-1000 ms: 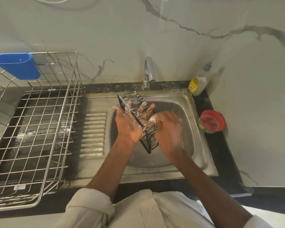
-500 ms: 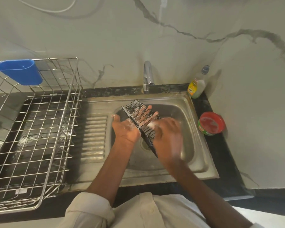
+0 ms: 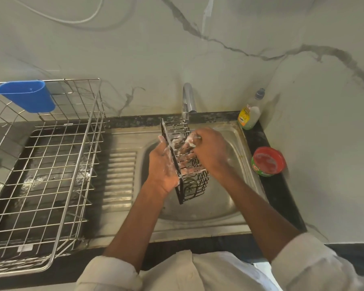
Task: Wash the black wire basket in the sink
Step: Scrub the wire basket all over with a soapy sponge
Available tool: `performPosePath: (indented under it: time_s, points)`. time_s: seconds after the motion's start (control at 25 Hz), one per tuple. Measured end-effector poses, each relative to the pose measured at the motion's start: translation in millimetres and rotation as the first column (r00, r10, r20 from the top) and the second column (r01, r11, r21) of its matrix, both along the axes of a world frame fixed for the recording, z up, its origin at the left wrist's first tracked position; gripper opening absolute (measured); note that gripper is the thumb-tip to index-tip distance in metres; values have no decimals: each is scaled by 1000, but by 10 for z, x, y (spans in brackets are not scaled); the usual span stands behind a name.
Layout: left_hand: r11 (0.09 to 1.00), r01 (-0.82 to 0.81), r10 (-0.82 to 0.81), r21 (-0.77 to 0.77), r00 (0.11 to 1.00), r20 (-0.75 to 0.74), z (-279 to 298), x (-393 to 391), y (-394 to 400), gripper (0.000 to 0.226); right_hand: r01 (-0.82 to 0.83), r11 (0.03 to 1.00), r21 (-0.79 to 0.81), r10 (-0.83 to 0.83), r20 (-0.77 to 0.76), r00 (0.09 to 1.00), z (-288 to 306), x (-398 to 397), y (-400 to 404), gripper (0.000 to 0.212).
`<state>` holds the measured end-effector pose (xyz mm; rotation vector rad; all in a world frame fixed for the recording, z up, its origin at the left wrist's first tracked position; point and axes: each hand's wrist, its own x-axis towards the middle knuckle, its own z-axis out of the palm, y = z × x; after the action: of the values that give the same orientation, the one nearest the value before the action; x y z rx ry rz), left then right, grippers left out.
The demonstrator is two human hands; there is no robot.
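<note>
The black wire basket (image 3: 194, 181) hangs over the steel sink (image 3: 237, 141), tilted with its open side to the right, flecked with white foam. My left hand (image 3: 163, 166) holds it from the left, palm against its long side, fingers reaching through underneath. My right hand (image 3: 210, 152) is curled over the basket's upper part and pinches a small soapy scrubber (image 3: 190, 141), mostly hidden by foam and fingers. The chrome tap (image 3: 187, 99) stands just behind the basket; no water stream shows.
A steel dish rack (image 3: 51, 164) with a blue plastic cup (image 3: 27, 97) fills the wet drainboard on the left. A dish soap bottle (image 3: 250, 114) and a red-lidded green tub (image 3: 268, 161) stand on the black counter right of the sink.
The basket has been turned more upright and raised toward the tap. My right hand has slid from its lower side up to its far end.
</note>
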<state>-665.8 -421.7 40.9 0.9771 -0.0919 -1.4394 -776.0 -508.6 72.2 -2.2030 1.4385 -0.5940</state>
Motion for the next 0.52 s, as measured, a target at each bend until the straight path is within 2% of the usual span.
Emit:
performPosePath:
  time_s: [0.16,0.28,0.4,0.52]
  points:
    - [1000,22,-22,1,1000,8,15,18,-3,72,-49,999,-23,48,-27,998,-8,108,17,12]
    - [1000,14,-14,1,1000,-1,-26,80,-4,79,-66,996,-52,64,-39,997,-105,-219,282,23]
    - [999,11,-12,34,1000,29,-51,72,-6,86,-95,995,-13,95,-47,994,-251,-570,595,23]
    - [999,16,-16,28,1000,1,-32,26,-14,92,40,998,41,-42,37,998,-354,-620,645,16]
